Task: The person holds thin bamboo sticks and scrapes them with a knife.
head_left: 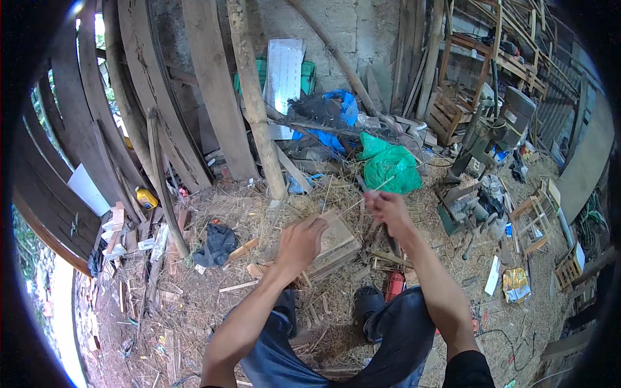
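My right hand [388,210] is closed, thumb and fingers pinched on a thin wooden stick [352,207]. One end of the stick sticks out up and to the right past my fingers, and the other slants down toward my left hand [303,240]. The fingers of my left hand are curled together at the left side of a wooden block [339,242]. Whatever those fingers grip is too small or hidden to make out. The block sits low in front of me, between my knees and the straw-covered floor beyond.
Wood scraps and shavings litter the floor. A green plastic bag [390,169] lies just beyond my right hand. A wooden post [249,97] stands ahead, and dark cloth [218,247] lies at left. At right are a bench vise-like metal piece [466,207] and a wooden frame [532,226].
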Demonstrator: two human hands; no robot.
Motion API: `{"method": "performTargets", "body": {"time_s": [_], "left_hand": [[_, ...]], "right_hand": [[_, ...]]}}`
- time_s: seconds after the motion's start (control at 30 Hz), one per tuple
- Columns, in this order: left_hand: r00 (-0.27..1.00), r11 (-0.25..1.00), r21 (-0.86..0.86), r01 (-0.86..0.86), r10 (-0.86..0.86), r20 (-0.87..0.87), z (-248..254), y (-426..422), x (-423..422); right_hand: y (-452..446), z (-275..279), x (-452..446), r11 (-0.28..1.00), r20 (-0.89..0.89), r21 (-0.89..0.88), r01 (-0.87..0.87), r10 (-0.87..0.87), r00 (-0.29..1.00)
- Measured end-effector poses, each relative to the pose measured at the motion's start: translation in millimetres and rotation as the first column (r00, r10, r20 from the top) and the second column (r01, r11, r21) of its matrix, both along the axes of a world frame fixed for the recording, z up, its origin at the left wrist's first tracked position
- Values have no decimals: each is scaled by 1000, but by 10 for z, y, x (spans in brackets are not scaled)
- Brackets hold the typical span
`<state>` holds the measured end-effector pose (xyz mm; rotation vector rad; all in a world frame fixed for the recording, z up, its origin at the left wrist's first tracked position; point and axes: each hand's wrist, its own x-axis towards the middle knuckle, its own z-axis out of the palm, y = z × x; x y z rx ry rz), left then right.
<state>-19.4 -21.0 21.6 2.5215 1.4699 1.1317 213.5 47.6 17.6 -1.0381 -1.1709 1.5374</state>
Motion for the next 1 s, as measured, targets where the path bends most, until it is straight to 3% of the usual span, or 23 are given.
{"method": "performTargets", "body": {"time_s": [0.07,0.3,0.37,0.43,0.5,0.57,0.63,0.73,0.83,1.0], "left_hand": [[1000,1000,-3,11,-11,-8,-9,-14,-137],[996,997,-48,56,-60,-70,86,-67,-144],[997,998,-60,35,-40,-72,48,-17,-142],[996,997,-73,22,-28,-79,47,-6,-111],[999,994,-109,32,-27,45,81,3,-95],[994,993,-109,53,-42,99,116,22,-52],[986,990,-115,80,-62,156,110,60,16],[966,984,-145,106,-67,250,77,89,59],[959,971,-203,126,-66,277,109,91,5],[965,989,-108,98,-67,255,88,82,47]], "right_hand": [[109,-36,233,976,-110,-51,212,-217,970],[220,-179,474,982,-133,-53,182,-188,973],[235,-156,465,963,-52,-51,265,-267,962],[238,-115,425,960,-86,-20,279,-280,956],[206,-66,295,956,-132,12,293,-289,948],[-9,-5,15,976,-99,38,213,-209,973],[-182,-33,-285,998,-85,45,-32,36,996],[-271,17,-561,991,-141,43,-129,134,981],[-212,-9,-536,991,-110,36,-129,132,985],[-107,-1,-447,984,-49,63,-168,171,984]]}}
